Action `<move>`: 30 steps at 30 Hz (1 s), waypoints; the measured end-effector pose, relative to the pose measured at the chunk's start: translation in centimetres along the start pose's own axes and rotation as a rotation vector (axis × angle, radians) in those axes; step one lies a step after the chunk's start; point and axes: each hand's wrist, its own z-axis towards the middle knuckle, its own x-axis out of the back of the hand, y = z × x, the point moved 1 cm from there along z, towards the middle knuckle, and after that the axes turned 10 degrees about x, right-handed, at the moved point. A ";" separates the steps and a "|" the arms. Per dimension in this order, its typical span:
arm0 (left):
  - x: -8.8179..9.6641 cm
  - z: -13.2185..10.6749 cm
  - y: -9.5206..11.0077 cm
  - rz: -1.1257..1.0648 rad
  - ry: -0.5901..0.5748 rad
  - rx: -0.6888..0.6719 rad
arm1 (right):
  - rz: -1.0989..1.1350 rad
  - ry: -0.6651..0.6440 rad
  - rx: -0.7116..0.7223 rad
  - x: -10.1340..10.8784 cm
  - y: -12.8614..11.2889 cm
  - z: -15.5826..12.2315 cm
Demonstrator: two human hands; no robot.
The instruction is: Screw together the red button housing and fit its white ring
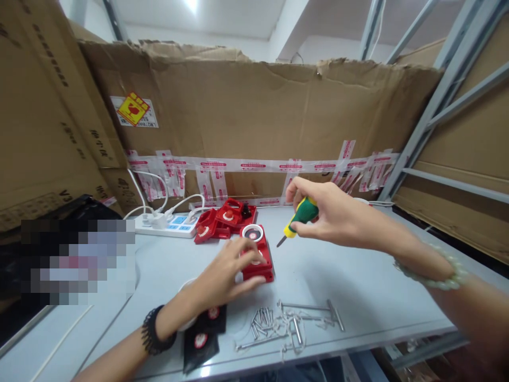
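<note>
My right hand (pixel 314 209) grips a screwdriver (pixel 304 215) with a green and yellow handle, its short dark tip pointing down and left above the table. My left hand (pixel 234 268) is over a red plastic part (pixel 264 254), fingers apart and partly covering it; whether they touch it I cannot tell. At the far end of that part is a white ring (pixel 253 233) with a dark centre. More red parts (pixel 228 215) are heaped just behind. Nearer the front edge are several metal screws (pixel 262 321) and T-shaped metal rods (pixel 308 307) tangled with pale string.
A white power strip (pixel 170 225) with plugged-in cables stands at the back left. Black packets (pixel 201 339) with round red-and-white labels lie below my left wrist. A large taped cardboard box (pixel 258 111) walls off the back; metal shelf posts (pixel 429 101) rise at right.
</note>
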 end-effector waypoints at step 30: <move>0.1 1.2 -3.9 -0.356 0.063 0.229 | -0.105 -0.165 -0.145 -11.0 5.4 -5.1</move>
